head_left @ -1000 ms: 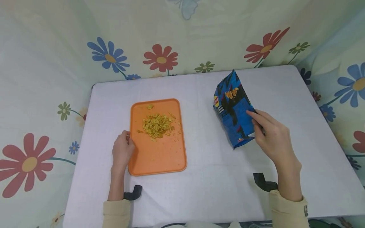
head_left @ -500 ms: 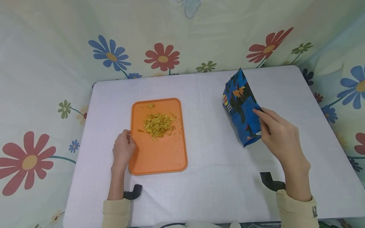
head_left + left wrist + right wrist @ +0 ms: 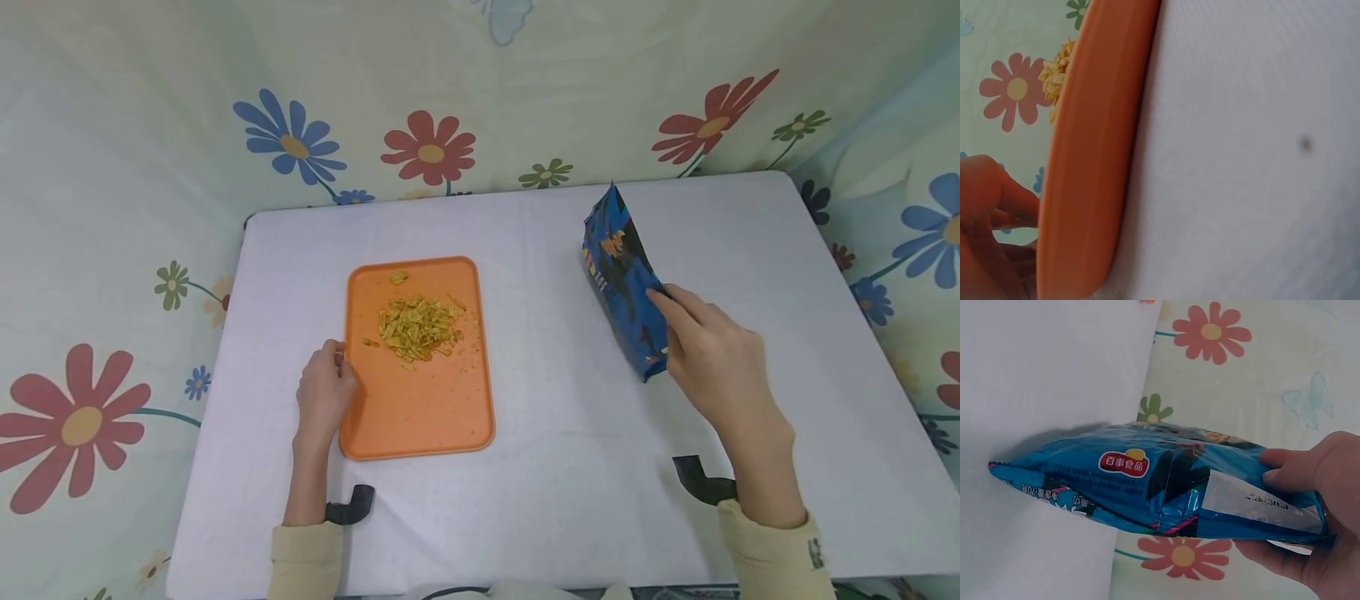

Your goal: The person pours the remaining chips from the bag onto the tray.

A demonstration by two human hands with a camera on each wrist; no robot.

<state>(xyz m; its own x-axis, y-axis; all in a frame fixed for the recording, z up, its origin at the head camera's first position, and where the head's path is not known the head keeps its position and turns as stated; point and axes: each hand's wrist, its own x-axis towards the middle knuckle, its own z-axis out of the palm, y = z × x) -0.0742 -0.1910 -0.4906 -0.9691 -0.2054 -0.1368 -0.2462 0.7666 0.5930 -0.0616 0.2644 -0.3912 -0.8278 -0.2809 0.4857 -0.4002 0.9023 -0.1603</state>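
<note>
In the head view my right hand (image 3: 716, 358) pinches the right edge of a blue bag of chips (image 3: 618, 283), with thumb and fingers on opposite faces. The right wrist view shows the bag (image 3: 1116, 469) tilted, its crimped edge towards the camera. Whether it holds anything inside is hidden. An orange tray (image 3: 420, 425) lies on the left half of the table. My left hand (image 3: 324, 387) grips its left rim with curled fingers, partly hidden by the tray wall (image 3: 1091, 150) in the left wrist view. A heap of yellow chip sticks (image 3: 420, 327) lies on the tray.
A white cloth covers the table (image 3: 555, 492). A flower-print curtain (image 3: 600, 83) rises behind and beside it. A few stray chips and crumbs (image 3: 399, 277) lie about the heap. Dark curved pieces (image 3: 351, 506) stick out near both wrists.
My right hand shifts the bag to the right, then slightly back left, and turns it more edge-on to the head camera. The left hand and the tray stay in place.
</note>
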